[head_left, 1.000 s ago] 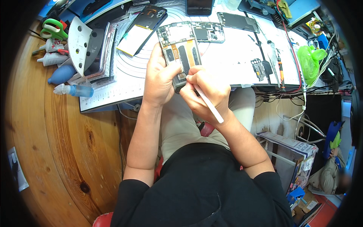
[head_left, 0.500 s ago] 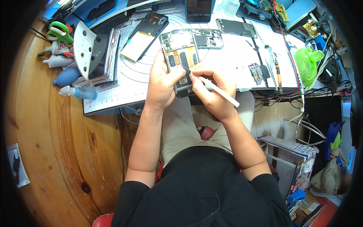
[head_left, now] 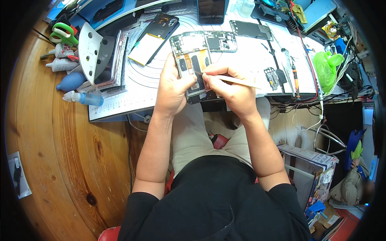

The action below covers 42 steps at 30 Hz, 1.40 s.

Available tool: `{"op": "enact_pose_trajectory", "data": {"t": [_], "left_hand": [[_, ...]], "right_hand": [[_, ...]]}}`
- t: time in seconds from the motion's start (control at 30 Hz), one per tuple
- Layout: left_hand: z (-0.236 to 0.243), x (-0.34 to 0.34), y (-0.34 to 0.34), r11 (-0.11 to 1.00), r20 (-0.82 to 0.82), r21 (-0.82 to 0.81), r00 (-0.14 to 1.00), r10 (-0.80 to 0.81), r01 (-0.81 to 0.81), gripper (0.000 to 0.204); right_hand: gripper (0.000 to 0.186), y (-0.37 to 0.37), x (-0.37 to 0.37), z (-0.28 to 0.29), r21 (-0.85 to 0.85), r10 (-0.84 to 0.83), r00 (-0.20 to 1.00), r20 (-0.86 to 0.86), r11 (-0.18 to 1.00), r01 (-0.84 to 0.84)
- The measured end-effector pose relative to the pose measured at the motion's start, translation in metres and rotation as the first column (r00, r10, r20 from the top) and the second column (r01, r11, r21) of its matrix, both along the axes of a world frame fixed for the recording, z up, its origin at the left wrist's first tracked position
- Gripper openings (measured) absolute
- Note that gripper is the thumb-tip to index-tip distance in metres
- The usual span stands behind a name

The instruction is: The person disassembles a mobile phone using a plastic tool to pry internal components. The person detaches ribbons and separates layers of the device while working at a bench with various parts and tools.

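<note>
My left hand (head_left: 171, 88) is closed round the lower left side of an opened phone frame (head_left: 189, 45), its thumb resting on the inside. The frame is tilted and held over the near edge of the table, showing silver metal, orange flex cables and dark areas. In my right hand (head_left: 238, 91) I pinch a slim white pen-shaped tool (head_left: 241, 82). Its fine dark tip meets the inside of the frame close to my left thumb, and its handle points right. I cannot make out the exact kind of tip. Fingers hide part of the frame's lower half.
Behind lie another opened phone (head_left: 221, 41), a dark phone panel (head_left: 252, 30) and a phone back (head_left: 161, 25). Small parts (head_left: 274, 78) and an orange-black screwdriver (head_left: 295, 78) are at right, beside a green bag (head_left: 326, 68). Left stand a blue air blower (head_left: 71, 81) and bottle (head_left: 90, 99).
The white tool has swung from slanting down to the right to lying nearly level. My right hand has turned and shifted slightly right; my left hand and the phone frame stay put.
</note>
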<state>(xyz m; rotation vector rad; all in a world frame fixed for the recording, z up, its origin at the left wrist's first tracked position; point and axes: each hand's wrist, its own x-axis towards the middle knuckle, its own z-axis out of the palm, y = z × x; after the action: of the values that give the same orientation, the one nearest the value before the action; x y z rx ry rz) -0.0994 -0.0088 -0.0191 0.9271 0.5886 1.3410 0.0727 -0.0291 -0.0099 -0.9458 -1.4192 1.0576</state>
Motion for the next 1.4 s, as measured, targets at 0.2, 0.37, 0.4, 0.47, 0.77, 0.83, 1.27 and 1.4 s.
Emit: {"op": "enact_pose_trajectory", "data": {"t": [0.2, 0.37, 0.4, 0.47, 0.77, 0.83, 1.27, 1.4], "left_hand": [[-0.001, -0.001, 0.001, 1.0, -0.009, 0.001, 1.0, -0.015, 0.015, 0.065], [-0.001, -0.001, 0.001, 1.0, -0.013, 0.007, 1.0, -0.011, 0.011, 0.066], [-0.002, -0.001, 0.001, 1.0, -0.012, 0.007, 1.0, -0.009, 0.01, 0.066], [-0.001, -0.001, 0.001, 1.0, -0.01, 0.004, 1.0, -0.011, 0.011, 0.067], [0.002, -0.001, 0.001, 1.0, 0.044, -0.006, 0.999, -0.025, 0.026, 0.064], [0.006, 0.0, 0.002, 0.999, 0.109, -0.034, 0.993, -0.036, 0.04, 0.061], [0.013, 0.0, 0.0, 0.986, 0.212, 0.018, 0.963, -0.166, 0.166, 0.059], [0.011, -0.001, -0.003, 0.989, 0.187, 0.026, 0.971, -0.147, 0.145, 0.059]], "right_hand": [[0.015, 0.005, 0.008, 0.005, -0.119, 0.082, 0.993, -0.083, 0.989, -0.091], [0.021, 0.011, 0.016, 0.012, -0.244, 0.168, 0.976, -0.141, 0.949, -0.198], [0.022, 0.012, 0.016, 0.012, -0.24, 0.178, 0.973, -0.145, 0.948, -0.21], [0.022, 0.012, 0.016, 0.01, -0.226, 0.175, 0.971, -0.162, 0.951, -0.209], [0.017, 0.01, 0.015, 0.002, 0.123, 0.051, 0.994, -0.097, 0.992, -0.039], [0.015, 0.017, 0.017, 0.014, 0.454, -0.085, 0.979, 0.187, 0.891, -0.01], [0.036, 0.018, 0.014, 0.019, 0.613, -0.333, 0.644, 0.688, 0.742, -0.272], [0.037, 0.018, 0.017, 0.026, 0.61, -0.347, 0.596, 0.724, 0.726, -0.318]]}}
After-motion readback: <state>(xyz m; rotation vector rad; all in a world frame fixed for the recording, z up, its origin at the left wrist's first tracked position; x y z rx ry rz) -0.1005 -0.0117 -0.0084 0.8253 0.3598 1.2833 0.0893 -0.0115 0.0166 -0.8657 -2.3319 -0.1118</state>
